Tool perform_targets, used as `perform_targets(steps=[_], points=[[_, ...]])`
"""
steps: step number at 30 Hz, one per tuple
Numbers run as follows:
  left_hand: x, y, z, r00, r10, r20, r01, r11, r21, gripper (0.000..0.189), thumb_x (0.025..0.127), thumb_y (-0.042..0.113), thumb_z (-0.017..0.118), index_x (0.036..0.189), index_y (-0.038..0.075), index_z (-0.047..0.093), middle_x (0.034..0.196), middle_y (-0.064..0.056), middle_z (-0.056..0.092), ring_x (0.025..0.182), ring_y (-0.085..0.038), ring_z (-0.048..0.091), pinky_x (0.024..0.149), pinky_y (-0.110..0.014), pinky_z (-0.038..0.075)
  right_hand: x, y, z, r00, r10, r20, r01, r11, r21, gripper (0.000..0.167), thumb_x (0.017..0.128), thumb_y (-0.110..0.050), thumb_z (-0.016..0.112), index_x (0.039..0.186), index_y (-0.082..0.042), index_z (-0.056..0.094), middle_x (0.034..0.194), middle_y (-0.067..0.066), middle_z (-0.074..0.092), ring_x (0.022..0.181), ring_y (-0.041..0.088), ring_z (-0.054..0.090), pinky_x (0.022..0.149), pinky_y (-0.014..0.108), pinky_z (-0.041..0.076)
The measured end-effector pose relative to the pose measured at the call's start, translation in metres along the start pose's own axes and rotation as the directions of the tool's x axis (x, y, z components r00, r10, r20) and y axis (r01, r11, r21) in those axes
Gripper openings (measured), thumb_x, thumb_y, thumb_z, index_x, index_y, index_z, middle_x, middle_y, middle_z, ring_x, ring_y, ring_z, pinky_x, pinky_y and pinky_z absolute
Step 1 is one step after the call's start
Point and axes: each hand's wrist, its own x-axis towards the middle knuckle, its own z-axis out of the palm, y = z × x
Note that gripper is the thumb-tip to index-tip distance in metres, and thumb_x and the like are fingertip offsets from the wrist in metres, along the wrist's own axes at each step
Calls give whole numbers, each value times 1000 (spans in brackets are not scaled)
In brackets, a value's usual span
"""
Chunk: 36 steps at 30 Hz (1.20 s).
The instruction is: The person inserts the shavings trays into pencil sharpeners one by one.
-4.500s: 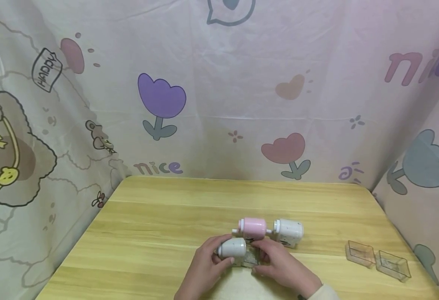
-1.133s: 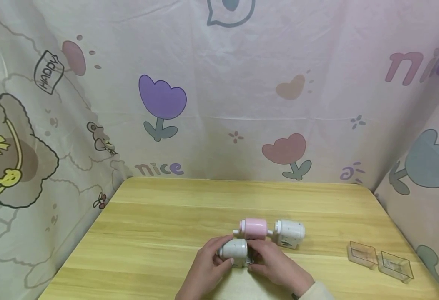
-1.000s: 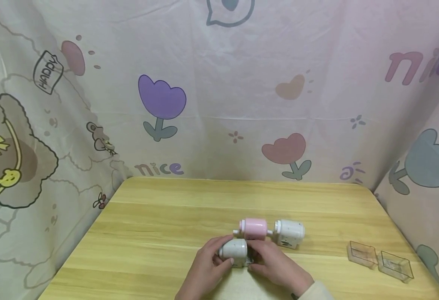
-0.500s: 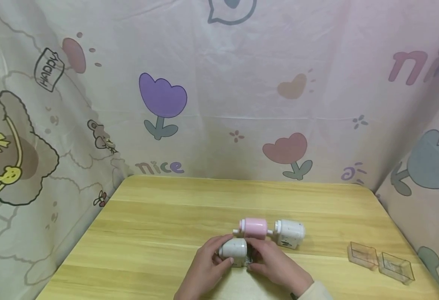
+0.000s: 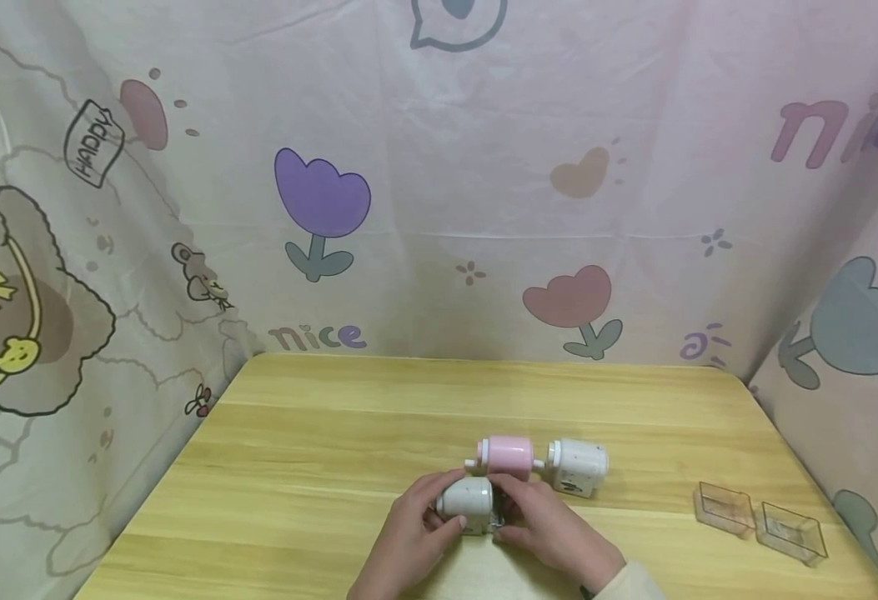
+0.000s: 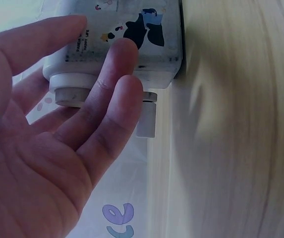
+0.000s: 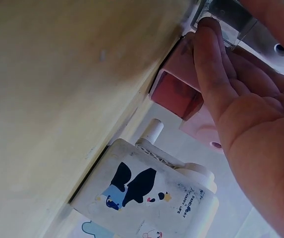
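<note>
Pale cloth (image 5: 439, 125) is hanging behind and on both sides of the bench (image 5: 311, 467), showing tulips, bears and the words "nice" and "HAPPY". On my feed the wood grain is running crosswise, and near the front edge I am seeing both hands working close together.

The near sharpener (image 5: 467, 497), speckled white, is standing upright on the bench, left of the right hand (image 5: 559, 527). The left hand (image 5: 414, 527) is keeping a narrow grip around it, thumb on the near side and fingers on the far side. In the left wrist view its printed face is showing black and blue figures, and a pale handle (image 6: 146, 119) is sticking out past the fingertips.

The right hand's grip is also narrow, pinching a small tray (image 7: 227, 14) against the sharpener's right end. Fingers are covering much of that tray, so I cannot tell how far in it is sitting.

Just behind the hands, the pink sharpener (image 5: 509, 456) is standing, and beside it the far sharpener (image 5: 579, 467), white, is pointing its handle toward the pink one. Farther right, well apart, a tinted tray (image 5: 722, 510) and a clear tray (image 5: 790, 533) are lying side by side. A cream sleeve (image 5: 631, 583) is covering the right forearm.
</note>
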Motion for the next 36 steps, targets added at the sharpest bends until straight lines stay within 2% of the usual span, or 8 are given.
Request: perform_targets(steps=[7,22,36], points=[[0,-1,0,1000,4,-2,-4,1000,1,51,91,9,77,140,9,63,135,-14,62,85,-5,58,71,-22,55,0,-2,1,1000,-7,-8,6,1000,-27,61,82,-11,85,136,1,60,124,14,70,111,26,67,95,45,57],[0,0,0,1000,-3,3,3,1000,8,51,92,10,77,141,9,63,135,-12,62,84,-5,58,71,-22,55,1,-4,3,999,-26,-32,25,999,-19,63,82,-12,86,138,-2,58,125,10,69,111,22,67,96,43,56],[1,-1,0,1000,9,5,-9,1000,7,51,92,10,76,141,10,62,136,-12,62,85,-6,58,71,-22,54,3,-4,4,999,-24,-36,24,1000,-13,68,80,-14,87,141,-3,57,130,11,67,117,29,65,101,49,53]])
